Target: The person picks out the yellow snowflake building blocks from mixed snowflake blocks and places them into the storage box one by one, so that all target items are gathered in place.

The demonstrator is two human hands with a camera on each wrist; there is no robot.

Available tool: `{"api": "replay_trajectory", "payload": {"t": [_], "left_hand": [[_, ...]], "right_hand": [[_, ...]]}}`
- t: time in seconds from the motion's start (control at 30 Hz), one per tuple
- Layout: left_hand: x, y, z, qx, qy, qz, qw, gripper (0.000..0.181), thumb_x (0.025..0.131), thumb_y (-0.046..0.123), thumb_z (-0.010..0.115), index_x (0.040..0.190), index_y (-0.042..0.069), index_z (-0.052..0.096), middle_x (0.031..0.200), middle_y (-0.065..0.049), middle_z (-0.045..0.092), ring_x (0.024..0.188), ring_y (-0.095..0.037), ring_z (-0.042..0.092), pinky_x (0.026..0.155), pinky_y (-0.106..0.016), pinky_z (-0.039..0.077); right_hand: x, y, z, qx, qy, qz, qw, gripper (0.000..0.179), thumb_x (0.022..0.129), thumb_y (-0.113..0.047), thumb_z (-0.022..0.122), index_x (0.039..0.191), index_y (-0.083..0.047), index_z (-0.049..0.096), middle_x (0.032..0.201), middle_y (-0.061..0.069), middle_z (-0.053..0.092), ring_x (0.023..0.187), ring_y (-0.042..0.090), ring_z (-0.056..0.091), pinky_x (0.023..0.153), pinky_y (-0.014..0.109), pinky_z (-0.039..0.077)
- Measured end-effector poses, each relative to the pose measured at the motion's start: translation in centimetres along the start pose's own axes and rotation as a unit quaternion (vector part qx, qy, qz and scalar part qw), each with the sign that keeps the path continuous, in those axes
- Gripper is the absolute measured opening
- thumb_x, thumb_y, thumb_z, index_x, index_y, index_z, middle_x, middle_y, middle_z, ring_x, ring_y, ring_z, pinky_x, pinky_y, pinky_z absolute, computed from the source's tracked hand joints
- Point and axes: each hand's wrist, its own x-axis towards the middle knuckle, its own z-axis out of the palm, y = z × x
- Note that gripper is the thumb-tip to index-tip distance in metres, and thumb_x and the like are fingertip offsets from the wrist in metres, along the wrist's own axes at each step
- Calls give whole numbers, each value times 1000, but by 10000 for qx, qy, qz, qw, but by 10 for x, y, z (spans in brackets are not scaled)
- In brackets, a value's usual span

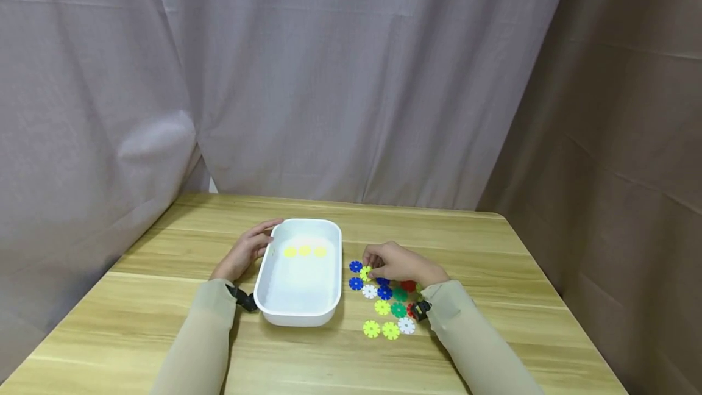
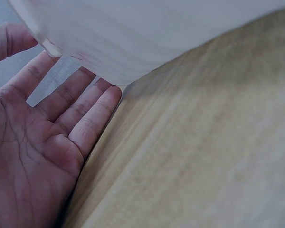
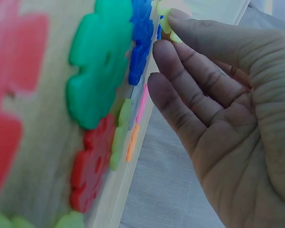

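Note:
A white rectangular tray point(image 1: 298, 316) stands on the table with three yellow notched discs point(image 1: 304, 250) inside, toward its far end. At its left side is my left hand point(image 1: 249, 252), fingers fairly straight against the outer wall; the left wrist view shows the fingers point(image 2: 92, 118) at the tray's side point(image 2: 118, 42) and the thumb near the rim. To the right of the tray, my right hand point(image 1: 400, 262) pinches a yellow notched disc point(image 1: 365, 273) between thumb and fingertips, above the spread of discs. That yellow disc point(image 3: 173, 33) also shows in the right wrist view, partly hidden by the thumb.
Several notched discs lie flat right of the tray: blue point(image 1: 355, 284), white point(image 1: 406, 325), green point(image 1: 398, 309), yellow point(image 1: 371, 329) and red point(image 1: 408, 286). In the right wrist view, pink point(image 3: 142, 103) and orange point(image 3: 132, 142) discs lie farther off. Grey curtains point(image 1: 329, 78) hang behind the wooden table point(image 1: 296, 364).

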Motion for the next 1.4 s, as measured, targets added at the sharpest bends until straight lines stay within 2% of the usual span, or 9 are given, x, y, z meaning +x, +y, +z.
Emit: {"api": "replay_trajectory", "payload": {"t": [0.17,0.57,0.73,0.9,1.03,1.17,1.4], "left_hand": [[-1,0,0,31,-28,57,10000,54,98,6,49,152,7,44,148,-26,44,128,-33,53,100,-36,51],[0,1,1,-46,-3,-32,10000,54,97,7,51,151,10,46,147,-24,45,130,-36,50,100,-35,51],[-1,2,0,-36,-47,0,10000,54,97,7,50,151,9,45,148,-25,45,129,-34,51,99,-35,52],[0,0,1,-25,-52,41,10000,53,98,6,50,151,7,45,146,-26,46,128,-35,52,99,-36,52],[1,1,1,26,-71,34,10000,53,98,6,49,151,7,45,145,-27,46,128,-38,52,98,-37,53],[1,2,2,25,-34,6,10000,53,98,6,50,151,8,46,146,-25,46,128,-39,51,97,-36,53],[0,0,0,-43,-4,-17,10000,54,97,5,49,151,7,45,147,-26,45,128,-35,53,96,-35,54]], "right_hand": [[0,-2,-1,109,-8,-121,9999,14,94,-11,71,107,-13,67,94,-7,68,84,7,64,74,24,56],[1,-2,-3,114,73,-333,9994,13,93,-8,71,104,-14,67,94,-6,68,83,8,63,72,25,56],[1,-3,-4,180,79,-317,9993,13,93,-8,71,104,-14,66,93,-5,68,81,9,63,72,26,57],[0,-2,-7,568,196,-193,9980,13,94,-10,71,105,-16,66,94,-7,68,86,10,65,76,28,57],[-1,-4,-17,1050,343,-121,9938,14,95,-13,71,107,-16,67,97,-5,69,91,15,66,80,32,57],[2,-6,-31,1118,579,-246,9917,13,96,-12,69,108,-15,66,98,-3,69,93,16,66,81,32,57],[29,-22,-52,1224,866,-470,9876,16,92,-11,74,107,-11,68,96,-1,72,90,16,68,82,31,58]]}}
